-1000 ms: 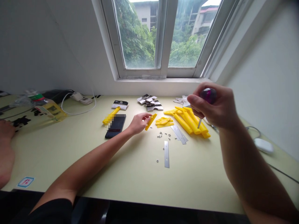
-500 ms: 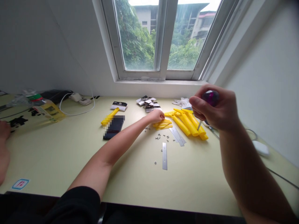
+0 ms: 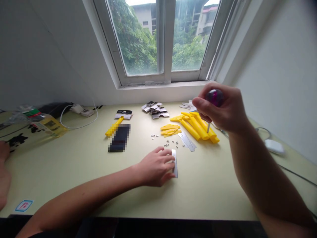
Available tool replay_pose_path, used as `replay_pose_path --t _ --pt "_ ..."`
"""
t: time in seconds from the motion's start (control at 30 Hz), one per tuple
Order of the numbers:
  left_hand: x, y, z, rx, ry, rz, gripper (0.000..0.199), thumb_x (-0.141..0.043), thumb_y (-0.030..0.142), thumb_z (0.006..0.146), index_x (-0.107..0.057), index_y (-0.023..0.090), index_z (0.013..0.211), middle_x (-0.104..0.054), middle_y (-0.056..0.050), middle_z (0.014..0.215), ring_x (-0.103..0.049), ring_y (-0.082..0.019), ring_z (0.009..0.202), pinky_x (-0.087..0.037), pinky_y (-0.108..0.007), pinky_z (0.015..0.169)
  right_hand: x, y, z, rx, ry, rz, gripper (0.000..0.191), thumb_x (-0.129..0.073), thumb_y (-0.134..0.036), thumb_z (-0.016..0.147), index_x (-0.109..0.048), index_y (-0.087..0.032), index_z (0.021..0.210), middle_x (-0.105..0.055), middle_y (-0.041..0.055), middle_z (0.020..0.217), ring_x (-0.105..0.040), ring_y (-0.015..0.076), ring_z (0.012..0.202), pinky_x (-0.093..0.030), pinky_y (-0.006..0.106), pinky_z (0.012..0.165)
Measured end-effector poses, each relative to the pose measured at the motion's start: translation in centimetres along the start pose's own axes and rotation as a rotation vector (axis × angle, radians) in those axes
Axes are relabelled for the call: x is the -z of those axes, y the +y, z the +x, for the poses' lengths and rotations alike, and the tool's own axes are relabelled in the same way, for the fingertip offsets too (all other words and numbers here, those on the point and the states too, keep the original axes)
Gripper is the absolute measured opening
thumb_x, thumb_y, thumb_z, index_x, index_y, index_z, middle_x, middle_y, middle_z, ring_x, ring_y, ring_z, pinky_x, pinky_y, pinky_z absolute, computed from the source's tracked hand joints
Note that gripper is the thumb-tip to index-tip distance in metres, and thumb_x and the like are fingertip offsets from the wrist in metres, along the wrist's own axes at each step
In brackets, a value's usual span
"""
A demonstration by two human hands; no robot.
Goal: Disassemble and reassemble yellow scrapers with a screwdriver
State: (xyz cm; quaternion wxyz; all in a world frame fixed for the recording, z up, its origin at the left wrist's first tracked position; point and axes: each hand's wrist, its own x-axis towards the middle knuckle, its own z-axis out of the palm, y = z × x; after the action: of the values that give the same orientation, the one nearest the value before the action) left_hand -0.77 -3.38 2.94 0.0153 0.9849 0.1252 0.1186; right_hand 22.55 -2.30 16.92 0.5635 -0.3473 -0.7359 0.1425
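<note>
The right hand (image 3: 226, 107) clenches a screwdriver (image 3: 215, 98), tip down — and the left hand (image 3: 158, 167) spreads over a metal blade (image 3: 176, 169) on the table (image 3: 210, 185) — whether it's gripping, I can't tell.

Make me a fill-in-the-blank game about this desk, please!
1. The right hand grips a tool with a dark-and-____ knob.
2. A silver strip is partly hidden by the ____ hand.
3. The piled handles are coloured ____.
4. The cap of the bottle is coloured ____.

Missing words: purple; left; yellow; green.
</note>
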Motion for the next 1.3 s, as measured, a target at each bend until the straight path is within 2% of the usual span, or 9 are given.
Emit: replay_pose_path --t 0.33,0.53,0.63,0.77,0.9,1.03,1.13,1.23,1.3 --pt "-1.6 5.9 0.2 -0.282 0.007 -0.03 0.042 -0.047 0.048 0.093 -0.065 0.011 0.094 -0.062 -0.012 0.096 -0.056 -0.026 0.104 -0.039 -0.043 0.108 0.3 0.2 0.0 0.017 -0.036 -0.038 0.027 -0.069 -0.036 0.085 -0.054 -0.02 0.07 -0.039 -0.0035 0.057 -0.034 0.0079 0.047 -0.027 0.026 0.042" --pt "-2.4 8.2 -0.6 -0.362 0.107 0.032 0.015 -0.054 0.016 0.088 -0.064 0.014 0.078 -0.056 -0.004 0.076 -0.06 -0.019 0.085 -0.043 -0.04 0.106 0.3 0.2 -0.1 0.004 -0.034 -0.035 0.028 -0.069 -0.036 0.085 -0.053 -0.02 0.069 -0.037 -0.0032 0.057 -0.034 0.0082 0.048 -0.027 0.027 0.042" --pt "-1.5 8.4 -1.3 -0.384 0.153 0.026 0.016 -0.054 0.017 0.091 -0.067 0.014 0.082 -0.061 -0.005 0.08 -0.062 -0.018 0.089 -0.045 -0.034 0.105 0.3 0.2 0.0 0.0 -0.026 -0.035 0.028 -0.07 -0.037 0.084 -0.053 -0.02 0.069 -0.037 -0.0031 0.056 -0.034 0.0085 0.048 -0.027 0.027 0.042" --pt "0.5 6.1 -0.1 -0.348 0.269 0.087 0.019 -0.051 0.017 0.094 -0.068 0.015 0.087 -0.068 -0.008 0.097 -0.063 -0.017 0.096 -0.047 -0.031 0.106 0.4 0.1 0.0 -0.002 -0.014 -0.021 0.028 -0.071 -0.038 0.084 -0.055 -0.019 0.069 -0.038 -0.0035 0.055 -0.034 0.0083 0.046 -0.026 0.027 0.041" --pt "0.6 0.9 4.5 -0.188 0.361 0.234 0.024 -0.043 0.014 0.097 -0.066 0.014 0.093 -0.069 -0.008 0.097 -0.065 -0.017 0.094 -0.051 -0.034 0.1 0.7 -0.2 0.1 -0.004 0.002 0.008 0.028 -0.077 -0.036 0.078 -0.055 -0.021 0.069 -0.041 -0.0052 0.05 -0.036 0.0082 0.042 -0.024 0.026 0.04" --pt "-1.7 -3.4 10.0 -0.061 0.192 0.364 0.027 -0.039 0.005 0.093 -0.064 0.011 0.086 -0.064 -0.01 0.086 -0.066 -0.02 0.082 -0.055 -0.035 0.078 0.7 -0.5 0.1 -0.025 0.031 0.026 0.031 -0.078 -0.039 0.077 -0.054 -0.022 0.066 -0.041 -0.0052 0.046 -0.035 0.0087 0.04 -0.023 0.027 0.039" --pt "-3.3 -4.3 12.8 0.04 0.086 0.321 0.02 -0.046 0.002 0.087 -0.064 0.01 0.086 -0.063 -0.01 0.082 -0.066 -0.022 0.079 -0.053 -0.034 0.071 0.7 -0.6 0.0 -0.027 0.05 0.007 0.033 -0.078 -0.041 0.076 -0.054 -0.022 0.065 -0.04 -0.0043 0.046 -0.033 0.0091 0.041 -0.023 0.028 0.039" --pt "-3.7 -3.9 13.9 0.096 0.019 0.156 0.016 -0.056 0.021 0.091 -0.067 0.012 0.084 -0.066 -0.01 0.082 -0.065 -0.023 0.08 -0.052 -0.035 0.073 0.8 -0.7 0.1 -0.026 0.036 -0.016 0.033 -0.08 -0.041 0.074 -0.054 -0.022 0.066 -0.041 -0.0044 0.046 -0.034 0.0092 0.041 -0.024 0.028 0.039" --pt "-3.3 -3.6 13.9 0.116 -0.036 0.06 0.033 -0.058 0.043 0.09 -0.069 0.014 0.078 -0.067 -0.011 0.081 -0.065 -0.024 0.08 -0.05 -0.036 0.074 0.9 -0.6 0.2 -0.015 0.018 -0.017 0.033 -0.08 -0.04 0.075 -0.054 -0.021 0.066 -0.04 -0.0048 0.046 -0.035 0.0087 0.041 -0.024 0.027 0.04"
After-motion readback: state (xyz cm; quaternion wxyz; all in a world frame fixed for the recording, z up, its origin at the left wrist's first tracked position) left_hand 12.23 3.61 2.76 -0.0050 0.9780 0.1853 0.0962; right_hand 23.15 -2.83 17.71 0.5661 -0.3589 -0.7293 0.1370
